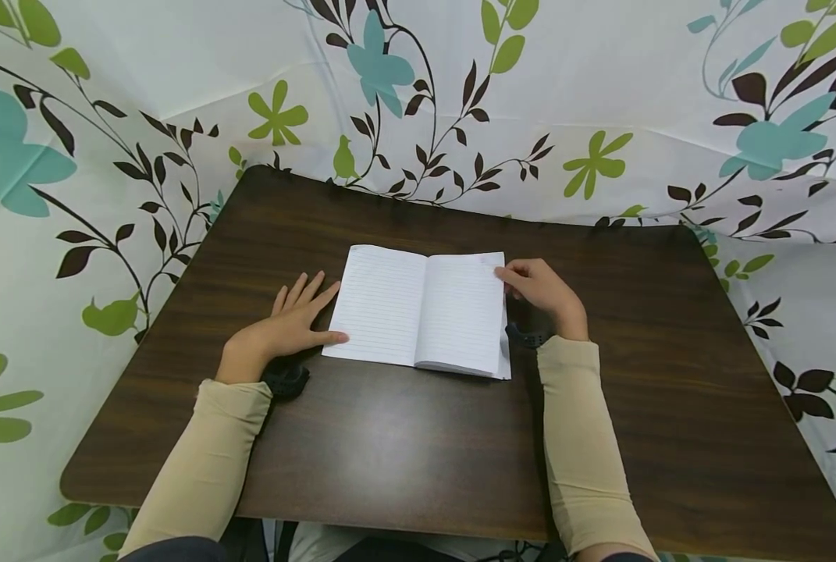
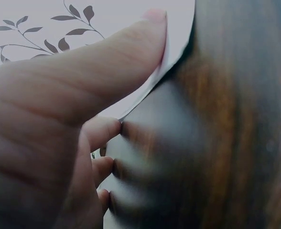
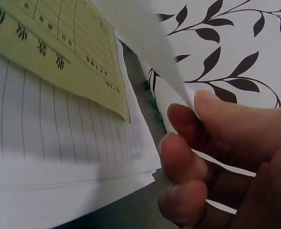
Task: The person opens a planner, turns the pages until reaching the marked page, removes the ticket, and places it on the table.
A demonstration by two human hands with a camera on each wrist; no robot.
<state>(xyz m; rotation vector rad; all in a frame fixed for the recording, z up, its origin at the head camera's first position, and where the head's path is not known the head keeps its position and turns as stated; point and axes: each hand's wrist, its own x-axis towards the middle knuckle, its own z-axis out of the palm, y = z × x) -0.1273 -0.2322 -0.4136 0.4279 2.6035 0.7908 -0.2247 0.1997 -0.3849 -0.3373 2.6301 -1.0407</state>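
Note:
An open notebook with ruled pages lies on the dark wooden table. Fingers spread, my left hand rests at its left edge; the thumb lies on the page corner while the other fingertips touch the tabletop, as the left wrist view also shows. At the upper right edge, my right hand pinches a notebook page between thumb and index finger. This page is lifted in the right wrist view. Under it, a yellow printed slip lies on a lined page. From the head view the slip is hidden.
Around the notebook spreads the brown tabletop. A white cloth with leaves, flowers and birds hangs behind and at both sides of the table. Each wrist wears a dark band, and the person's lap shows below the front edge.

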